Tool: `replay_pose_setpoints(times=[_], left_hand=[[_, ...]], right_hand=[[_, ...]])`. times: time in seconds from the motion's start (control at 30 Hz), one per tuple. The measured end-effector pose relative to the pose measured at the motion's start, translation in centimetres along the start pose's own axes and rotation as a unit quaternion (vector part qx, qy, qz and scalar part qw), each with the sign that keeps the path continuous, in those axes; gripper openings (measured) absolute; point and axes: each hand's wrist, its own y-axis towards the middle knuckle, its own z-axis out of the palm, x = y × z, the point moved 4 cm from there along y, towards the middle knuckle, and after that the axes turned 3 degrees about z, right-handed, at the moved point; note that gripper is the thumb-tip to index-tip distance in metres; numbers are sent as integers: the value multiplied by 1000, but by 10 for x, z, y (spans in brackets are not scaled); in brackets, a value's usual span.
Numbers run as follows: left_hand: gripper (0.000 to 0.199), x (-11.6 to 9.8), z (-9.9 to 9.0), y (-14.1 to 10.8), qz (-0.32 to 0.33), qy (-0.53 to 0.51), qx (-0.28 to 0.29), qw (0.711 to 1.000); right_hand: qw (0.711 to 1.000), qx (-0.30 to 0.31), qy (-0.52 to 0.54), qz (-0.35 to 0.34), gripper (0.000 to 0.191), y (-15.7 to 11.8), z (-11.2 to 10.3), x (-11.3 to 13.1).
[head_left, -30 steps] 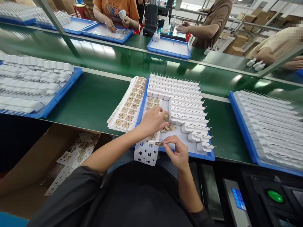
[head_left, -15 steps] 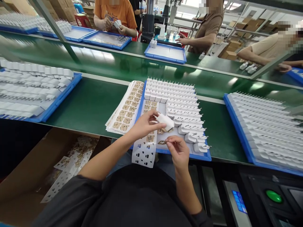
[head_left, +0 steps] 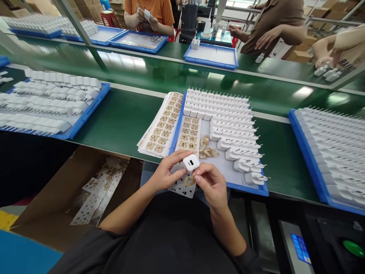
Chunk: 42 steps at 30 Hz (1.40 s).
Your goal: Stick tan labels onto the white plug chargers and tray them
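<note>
A white charger plug (head_left: 191, 163) is gripped in my left hand (head_left: 167, 173), its face with the dark port slots turned up toward me. My right hand (head_left: 211, 185) pinches a thin tan sticker (head_left: 188, 181) at its edge, just beneath the charger. The fingertips of both hands nearly meet there. A sheet of tan stickers (head_left: 189, 133) lies along the left side of the blue tray (head_left: 245, 188), its lower part hanging over the front edge. Loose tan pieces (head_left: 208, 152) sit to its right. Rows of white chargers (head_left: 228, 125) fill the tray's right and back.
A stack of sticker sheets (head_left: 162, 125) lies left of the tray. More charger trays stand at far left (head_left: 82, 118) and right (head_left: 310, 160). Below left is a cardboard box (head_left: 48, 205) with used sheets. Co-workers sit across the green bench (head_left: 122, 114).
My left hand has come down nearer to me and turned the charger port face up. My right hand has brought the sticker close beneath it. The view has shifted, too.
</note>
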Motion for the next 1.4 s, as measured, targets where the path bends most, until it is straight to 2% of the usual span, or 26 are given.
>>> replay_pose_setpoints(times=[0.07,0.13,0.23,0.33,0.43,0.63,0.8,0.97,1.2,1.4], left_hand=[[54,-2,1,-1,24,27,4,999],[55,-3,0,-2,36,58,-22,997],[50,-7,-3,-3,54,139,-58,987],[47,-17,-2,-3,110,191,-40,975],[48,-27,-1,-2,158,215,-18,964],[51,-29,-1,-1,156,235,-3,959],[51,-31,-2,-1,168,234,-1,958],[51,-30,-2,-1,149,238,10,960],[50,-28,-2,-3,152,247,14,957],[50,-31,-3,-2,166,262,11,951]], right_hand=[[999,9,8,30,10,-2,1,-3],[998,17,4,57,12,-4,0,-4],[998,-9,-20,51,9,-5,-5,0],[996,-69,-61,20,3,-2,-12,7],[993,-79,-84,26,2,4,-12,9],[992,-71,-90,58,5,10,-9,8],[991,-71,-92,62,4,9,-9,7],[990,-69,-110,61,5,9,-10,6],[985,-57,-164,23,3,9,-8,10],[969,-53,-243,-10,5,10,-3,18]])
